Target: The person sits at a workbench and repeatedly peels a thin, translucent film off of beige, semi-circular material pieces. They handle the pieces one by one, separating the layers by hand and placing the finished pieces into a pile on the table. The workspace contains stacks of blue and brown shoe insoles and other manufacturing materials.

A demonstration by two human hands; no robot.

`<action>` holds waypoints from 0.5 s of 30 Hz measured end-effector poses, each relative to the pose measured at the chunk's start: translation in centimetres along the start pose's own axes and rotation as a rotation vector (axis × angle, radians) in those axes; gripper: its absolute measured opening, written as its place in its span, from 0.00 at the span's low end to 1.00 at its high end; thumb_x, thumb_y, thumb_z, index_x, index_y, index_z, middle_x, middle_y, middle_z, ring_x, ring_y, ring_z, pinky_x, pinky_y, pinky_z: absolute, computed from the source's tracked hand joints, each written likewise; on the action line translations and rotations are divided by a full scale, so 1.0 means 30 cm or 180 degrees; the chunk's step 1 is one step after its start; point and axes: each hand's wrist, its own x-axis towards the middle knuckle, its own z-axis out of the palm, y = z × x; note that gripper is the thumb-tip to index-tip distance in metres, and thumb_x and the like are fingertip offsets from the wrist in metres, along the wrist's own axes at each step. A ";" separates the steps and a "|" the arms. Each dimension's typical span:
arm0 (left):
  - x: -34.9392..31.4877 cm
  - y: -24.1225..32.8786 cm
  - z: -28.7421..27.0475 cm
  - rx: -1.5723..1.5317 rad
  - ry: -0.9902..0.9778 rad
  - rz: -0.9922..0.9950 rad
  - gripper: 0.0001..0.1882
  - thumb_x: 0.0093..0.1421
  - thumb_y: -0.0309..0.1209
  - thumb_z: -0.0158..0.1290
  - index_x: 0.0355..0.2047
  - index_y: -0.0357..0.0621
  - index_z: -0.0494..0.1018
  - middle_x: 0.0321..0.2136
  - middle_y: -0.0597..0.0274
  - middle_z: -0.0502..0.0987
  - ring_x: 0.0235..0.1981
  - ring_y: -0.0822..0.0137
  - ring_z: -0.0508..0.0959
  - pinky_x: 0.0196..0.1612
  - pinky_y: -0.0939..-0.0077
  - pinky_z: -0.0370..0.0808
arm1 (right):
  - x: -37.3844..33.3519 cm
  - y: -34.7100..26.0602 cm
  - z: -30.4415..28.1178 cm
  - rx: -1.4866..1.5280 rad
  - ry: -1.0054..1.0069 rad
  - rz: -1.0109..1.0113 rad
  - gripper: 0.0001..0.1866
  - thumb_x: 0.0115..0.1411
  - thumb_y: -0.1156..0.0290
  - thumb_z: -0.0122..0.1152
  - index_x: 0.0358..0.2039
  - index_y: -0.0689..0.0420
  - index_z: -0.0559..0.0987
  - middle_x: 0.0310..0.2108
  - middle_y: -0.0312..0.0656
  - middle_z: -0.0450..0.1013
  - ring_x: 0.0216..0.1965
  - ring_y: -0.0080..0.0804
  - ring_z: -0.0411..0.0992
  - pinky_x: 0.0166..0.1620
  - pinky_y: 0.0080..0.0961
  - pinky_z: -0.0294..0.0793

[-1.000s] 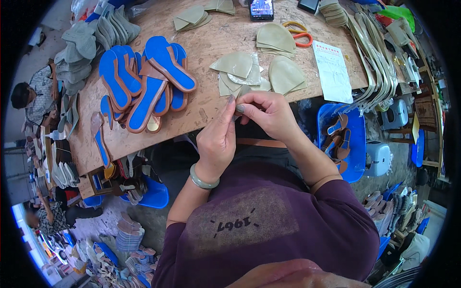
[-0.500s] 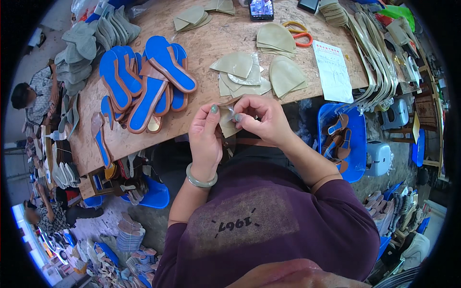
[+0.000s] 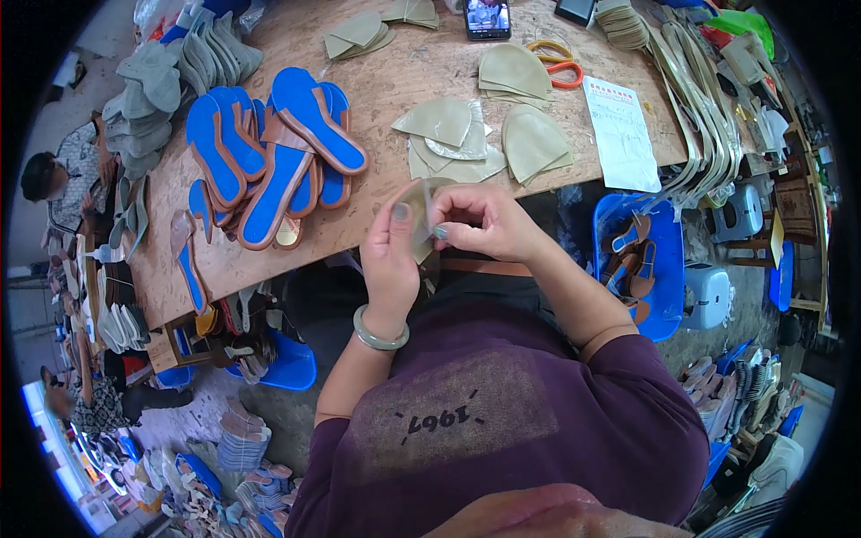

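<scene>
Just off the table's front edge, my left hand [image 3: 388,260] grips a curved beige shoe piece [image 3: 415,199], thumb on its near face. A thin see-through film [image 3: 427,208] stands up from that piece. My right hand [image 3: 489,220] pinches at the film's side, thumb against the bent fingers; the fingertips partly hide the contact. Just beyond my hands lie loose beige pieces [image 3: 439,121], one with clear film beside it, and another small beige stack [image 3: 535,143]. To the left is a heap of blue insoles with brown edging [image 3: 291,170].
The wooden table [image 3: 377,90] also bears orange-handled scissors [image 3: 563,72], a paper sheet [image 3: 619,134], a phone [image 3: 488,18], grey shoe parts [image 3: 143,90] and hanging beige strips [image 3: 704,99]. A blue basin with shoes [image 3: 664,260] stands at right. Two people [image 3: 67,184] are at far left.
The film now stands raised from the beige piece, where before it lay mostly between my fingers. My right hand has shifted slightly, and my left hand has tilted a little.
</scene>
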 end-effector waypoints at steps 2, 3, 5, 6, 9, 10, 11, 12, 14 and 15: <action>0.001 -0.011 0.007 0.1185 -0.0113 0.0705 0.18 0.69 0.31 0.44 0.56 0.36 0.69 0.41 0.58 0.78 0.39 0.76 0.76 0.43 0.80 0.74 | 0.006 -0.046 -0.004 -0.1165 0.0084 -0.0142 0.11 0.56 0.66 0.64 0.31 0.61 0.76 0.24 0.33 0.72 0.25 0.18 0.68 0.30 0.19 0.69; -0.007 -0.003 0.012 0.1499 -0.0232 0.0816 0.17 0.68 0.27 0.45 0.55 0.38 0.70 0.37 0.60 0.79 0.37 0.79 0.76 0.41 0.81 0.74 | 0.008 -0.059 -0.003 -0.1526 0.0154 -0.0103 0.12 0.57 0.65 0.65 0.31 0.62 0.76 0.23 0.35 0.72 0.25 0.18 0.68 0.29 0.20 0.69; -0.019 0.000 0.024 0.1511 -0.0201 0.0755 0.17 0.68 0.28 0.45 0.56 0.40 0.70 0.36 0.61 0.79 0.36 0.79 0.76 0.40 0.81 0.74 | 0.012 -0.054 -0.010 -0.1716 0.0270 -0.0107 0.14 0.57 0.63 0.64 0.28 0.62 0.77 0.21 0.37 0.72 0.23 0.19 0.68 0.28 0.21 0.68; -0.023 0.004 0.030 0.1515 -0.0191 0.0727 0.17 0.68 0.28 0.45 0.56 0.40 0.70 0.35 0.62 0.79 0.35 0.80 0.76 0.39 0.81 0.74 | 0.014 -0.029 -0.018 -0.1545 0.0315 -0.0151 0.14 0.58 0.62 0.63 0.27 0.62 0.76 0.20 0.38 0.72 0.23 0.19 0.68 0.27 0.22 0.68; 0.001 0.026 0.014 0.0341 0.0108 0.0162 0.15 0.69 0.29 0.44 0.51 0.34 0.71 0.42 0.58 0.77 0.40 0.74 0.76 0.45 0.78 0.74 | 0.010 0.008 -0.034 -0.1610 0.0412 -0.0275 0.17 0.61 0.62 0.59 0.22 0.63 0.76 0.17 0.40 0.70 0.19 0.22 0.66 0.25 0.25 0.66; 0.016 0.027 0.007 -0.0204 0.0269 0.0031 0.15 0.69 0.31 0.45 0.50 0.34 0.72 0.38 0.60 0.78 0.36 0.75 0.77 0.41 0.80 0.74 | 0.002 0.016 -0.033 -0.1694 0.0437 -0.0513 0.17 0.62 0.64 0.59 0.20 0.62 0.75 0.16 0.38 0.70 0.19 0.21 0.66 0.24 0.24 0.65; 0.031 0.029 -0.008 -0.0434 0.0210 0.0047 0.15 0.69 0.32 0.45 0.47 0.32 0.71 0.42 0.53 0.78 0.40 0.68 0.79 0.46 0.75 0.75 | -0.011 0.030 -0.029 -0.1783 0.0464 -0.0749 0.17 0.62 0.65 0.58 0.18 0.61 0.74 0.16 0.36 0.70 0.18 0.20 0.66 0.23 0.23 0.64; 0.031 0.030 -0.005 -0.0565 0.0243 0.0006 0.15 0.69 0.31 0.45 0.47 0.31 0.70 0.42 0.51 0.77 0.42 0.66 0.79 0.47 0.73 0.75 | -0.025 0.043 -0.026 -0.1871 0.0493 -0.0985 0.18 0.62 0.67 0.58 0.16 0.60 0.74 0.15 0.35 0.69 0.17 0.20 0.65 0.22 0.22 0.63; 0.028 0.035 0.000 -0.0824 0.0316 -0.0074 0.15 0.68 0.31 0.46 0.48 0.31 0.69 0.44 0.48 0.77 0.44 0.61 0.79 0.49 0.70 0.75 | -0.062 0.056 -0.033 -0.1952 0.0554 -0.0815 0.19 0.62 0.68 0.58 0.15 0.60 0.72 0.14 0.36 0.68 0.17 0.22 0.65 0.22 0.23 0.62; 0.027 0.032 -0.002 -0.0807 0.0321 -0.0096 0.15 0.68 0.31 0.46 0.48 0.31 0.69 0.44 0.47 0.77 0.45 0.59 0.79 0.50 0.69 0.76 | -0.079 0.061 -0.041 -0.1989 0.0581 -0.0731 0.19 0.62 0.68 0.58 0.14 0.60 0.71 0.14 0.37 0.67 0.16 0.23 0.64 0.22 0.23 0.62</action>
